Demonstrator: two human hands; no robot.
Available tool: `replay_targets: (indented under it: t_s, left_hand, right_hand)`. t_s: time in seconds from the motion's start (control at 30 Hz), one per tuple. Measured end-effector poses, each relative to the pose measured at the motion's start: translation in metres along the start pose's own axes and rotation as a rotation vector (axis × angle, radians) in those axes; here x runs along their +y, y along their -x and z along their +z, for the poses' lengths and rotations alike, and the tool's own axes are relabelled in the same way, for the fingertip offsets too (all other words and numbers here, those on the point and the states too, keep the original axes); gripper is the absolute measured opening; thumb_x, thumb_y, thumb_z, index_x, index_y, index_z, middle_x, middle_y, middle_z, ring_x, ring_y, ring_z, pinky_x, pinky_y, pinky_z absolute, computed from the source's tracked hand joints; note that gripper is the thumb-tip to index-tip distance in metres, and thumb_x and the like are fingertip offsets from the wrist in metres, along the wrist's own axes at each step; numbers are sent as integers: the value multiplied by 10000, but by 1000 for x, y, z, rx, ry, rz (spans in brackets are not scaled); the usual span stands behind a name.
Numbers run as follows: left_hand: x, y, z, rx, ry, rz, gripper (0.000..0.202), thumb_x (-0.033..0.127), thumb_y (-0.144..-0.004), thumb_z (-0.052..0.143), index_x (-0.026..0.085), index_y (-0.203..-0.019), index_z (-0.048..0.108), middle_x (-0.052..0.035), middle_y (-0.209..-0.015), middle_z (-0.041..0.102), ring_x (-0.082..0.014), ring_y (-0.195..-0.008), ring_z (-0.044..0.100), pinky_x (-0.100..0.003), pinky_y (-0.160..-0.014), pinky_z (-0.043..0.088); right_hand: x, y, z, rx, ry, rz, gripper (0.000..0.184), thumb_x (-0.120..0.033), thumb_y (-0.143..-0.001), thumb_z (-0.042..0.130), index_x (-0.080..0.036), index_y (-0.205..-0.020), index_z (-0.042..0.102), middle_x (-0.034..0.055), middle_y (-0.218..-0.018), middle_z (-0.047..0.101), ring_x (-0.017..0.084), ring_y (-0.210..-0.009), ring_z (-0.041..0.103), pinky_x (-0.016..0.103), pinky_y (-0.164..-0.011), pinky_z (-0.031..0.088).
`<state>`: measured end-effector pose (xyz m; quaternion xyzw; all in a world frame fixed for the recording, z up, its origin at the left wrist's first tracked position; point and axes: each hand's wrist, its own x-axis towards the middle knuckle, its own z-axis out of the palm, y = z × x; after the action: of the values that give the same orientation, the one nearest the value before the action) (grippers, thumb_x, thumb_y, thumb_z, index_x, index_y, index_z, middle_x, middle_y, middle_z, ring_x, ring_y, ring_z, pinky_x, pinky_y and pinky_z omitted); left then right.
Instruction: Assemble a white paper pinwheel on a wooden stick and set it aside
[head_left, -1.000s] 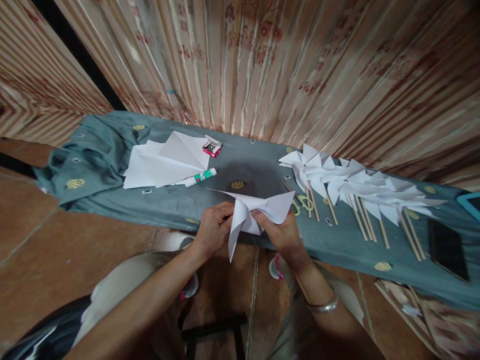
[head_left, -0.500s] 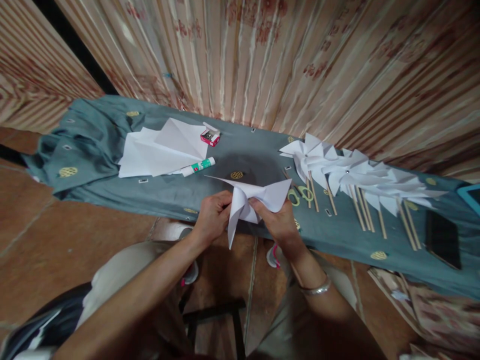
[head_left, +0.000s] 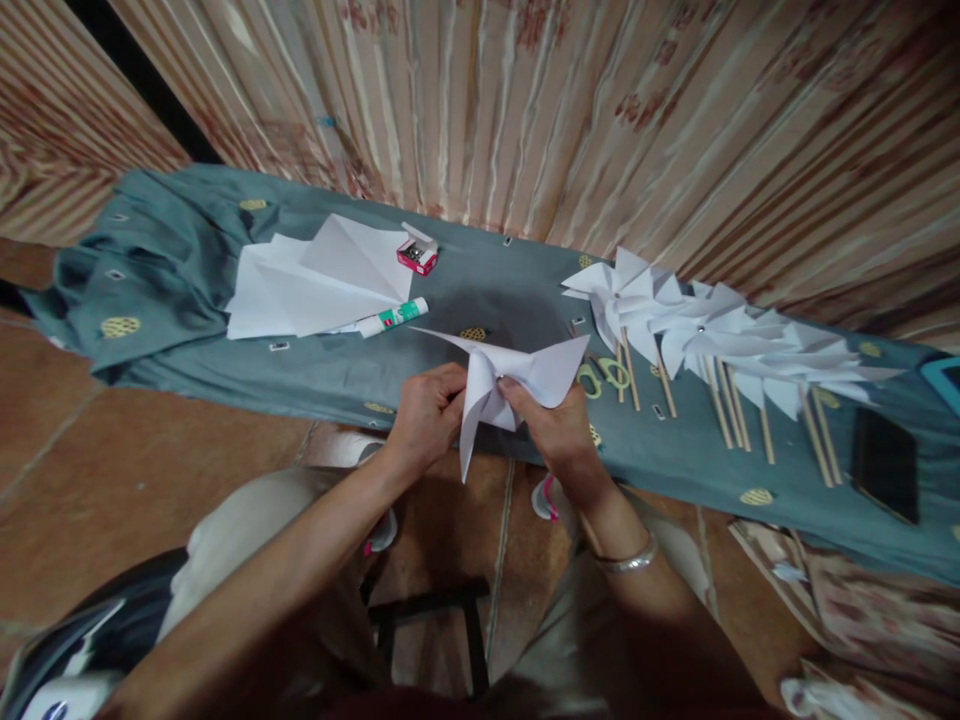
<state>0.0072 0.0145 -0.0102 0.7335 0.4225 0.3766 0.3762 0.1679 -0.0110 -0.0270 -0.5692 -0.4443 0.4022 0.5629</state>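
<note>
Between my two hands is a white paper pinwheel (head_left: 484, 400) with curved blades, held above the near edge of the cloth-covered table. My left hand (head_left: 429, 415) is closed on its left side, the fingertips partly behind the paper. With the thumb pressed close to the pinwheel's centre, my right hand (head_left: 555, 425) grips it from the right; the other fingers are hidden behind a blade. A small shiny spot shows at the centre by the thumb. Green-handled scissors (head_left: 600, 376) lie just beyond my right hand.
Several finished pinwheels (head_left: 701, 328) on wooden sticks overlap along the right. A dark phone (head_left: 885, 465) lies near the right end. White paper sheets (head_left: 300, 285), a glue stick (head_left: 394, 317) and an open red box of small metal pieces (head_left: 417, 250) are on the left. A pleated curtain (head_left: 480, 120) hangs behind.
The view has shifted slightly. My right thumb has moved a little off the pinwheel's centre, where a shiny spot now shows. Both hands keep hold of the paper.
</note>
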Motion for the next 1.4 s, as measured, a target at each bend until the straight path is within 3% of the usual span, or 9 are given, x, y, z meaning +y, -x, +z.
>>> replay_targets:
  t_s: [0.27, 0.67, 0.97, 1.17, 1.4]
  left_hand:
    - [-1, -2, 0, -22, -22, 28, 476, 374, -945, 466, 148, -576, 666, -36, -653, 625, -134, -626, 581, -228, -596, 436]
    - [-4, -10, 8, 15, -104, 96, 421, 318, -944, 459, 144, -605, 640, -13, -599, 564, -115, -563, 530, -217, -530, 372]
    - [-2, -10, 8, -64, -43, -36, 356, 291, -896, 488, 152, -611, 650, -16, -637, 604, -131, -613, 555, -228, -593, 427]
    - [-7, -7, 10, -102, 44, -113, 354, 317, -865, 539, 159, -571, 656, -8, -577, 616, -142, -594, 554, -227, -562, 441]
    - [-6, -6, 10, -153, 60, -112, 422, 358, -860, 523, 161, -513, 658, -13, -563, 619, -152, -617, 591, -225, -565, 434]
  right_hand:
    - [2, -2, -1, -19, -9, -1, 201, -350, -712, 779, -159, -737, 720, 18, -666, 697, 162, -608, 634, 266, -556, 525]
    - [9, -10, 1, 43, -72, 35, 222, -370, -661, 785, -174, -741, 718, 32, -716, 720, 188, -664, 662, 317, -620, 562]
    - [9, -11, -10, -35, -42, 48, 220, -359, -672, 808, -162, -734, 731, 28, -704, 718, 183, -665, 666, 292, -610, 552]
    - [3, -5, -20, -124, -14, 62, 237, -365, -689, 810, -150, -762, 743, 39, -740, 734, 185, -690, 670, 300, -645, 557]
    - [1, -3, -23, -169, 0, 63, 227, -365, -699, 801, -157, -772, 747, 39, -747, 738, 185, -711, 668, 301, -658, 564]
